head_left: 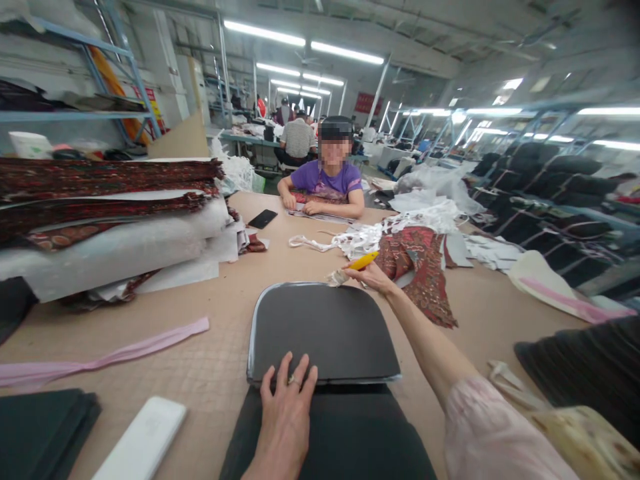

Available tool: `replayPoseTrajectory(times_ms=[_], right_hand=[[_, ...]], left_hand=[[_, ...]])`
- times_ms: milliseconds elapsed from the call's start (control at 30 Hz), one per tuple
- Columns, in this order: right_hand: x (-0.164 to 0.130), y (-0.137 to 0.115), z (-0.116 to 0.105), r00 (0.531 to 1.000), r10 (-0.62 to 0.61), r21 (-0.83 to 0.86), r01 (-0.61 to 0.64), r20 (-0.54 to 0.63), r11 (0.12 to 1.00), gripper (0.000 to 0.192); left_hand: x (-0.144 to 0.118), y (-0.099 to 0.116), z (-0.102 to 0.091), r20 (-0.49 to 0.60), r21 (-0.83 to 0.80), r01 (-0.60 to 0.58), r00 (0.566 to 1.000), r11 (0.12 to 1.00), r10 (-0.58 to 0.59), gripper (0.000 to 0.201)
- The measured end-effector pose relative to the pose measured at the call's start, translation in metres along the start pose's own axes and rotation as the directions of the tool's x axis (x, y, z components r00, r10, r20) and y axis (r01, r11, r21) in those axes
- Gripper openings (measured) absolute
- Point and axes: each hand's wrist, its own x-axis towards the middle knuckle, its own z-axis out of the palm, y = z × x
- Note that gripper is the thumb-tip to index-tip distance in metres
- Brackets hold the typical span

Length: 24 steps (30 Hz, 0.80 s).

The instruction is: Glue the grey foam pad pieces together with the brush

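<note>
A stack of dark grey panels (325, 327) with rounded far corners and pale edges lies in front of me. My left hand (287, 410) rests on its near edge, fingers spread and palm down, with a ring on one finger. At the far edge of the stack, my right hand (373, 275) is closed around a brush with a yellow handle (363, 261). Its whitish head (338, 277) is at the panels' far rim; whether it touches is hard to tell. More dark panels (330, 433) lie nearer to me, partly under my left hand.
Patterned red fabric (425, 267) and white scraps (360, 240) lie beyond my right hand. Stacked fabric and sheets (110, 247) rise at left, beside a pink strip (105, 353) and white object (143, 437). A person in purple (327, 180) sits opposite, near a black phone (263, 219).
</note>
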Motion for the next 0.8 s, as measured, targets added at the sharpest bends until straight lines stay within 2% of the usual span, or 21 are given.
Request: replayPoseTrajectory(times_ms=[200, 300, 400, 567, 800], right_hand=[[-0.037, 0.022, -0.046, 0.995, 0.046, 0.050, -0.042, -0.087, 0.998, 0.036], [-0.050, 0.026, -0.060, 0.990, 0.051, 0.056, -0.044, -0.132, 0.997, 0.034], [-0.050, 0.028, -0.058, 0.973, 0.017, 0.030, -0.011, -0.229, 0.999, 0.035], [-0.045, 0.036, -0.034, 0.936, -0.003, -0.025, -0.007, -0.352, 1.000, 0.033], [-0.081, 0.040, -0.029, 0.852, 0.021, -0.167, -0.127, -0.523, 0.978, 0.025]], left_hand=[[0.000, -0.004, 0.006, -0.081, 0.027, -0.040, 0.996, 0.999, 0.042, 0.061], [0.001, -0.003, 0.004, -0.099, 0.062, -0.048, 0.994, 0.997, 0.054, 0.062], [0.002, -0.003, 0.004, -0.123, 0.106, -0.058, 0.990, 0.993, 0.071, 0.063], [0.002, -0.006, 0.007, -0.151, 0.161, -0.080, 0.983, 0.984, 0.105, 0.056], [0.004, -0.008, 0.005, -0.159, 0.103, -0.089, 0.982, 0.991, 0.105, 0.055]])
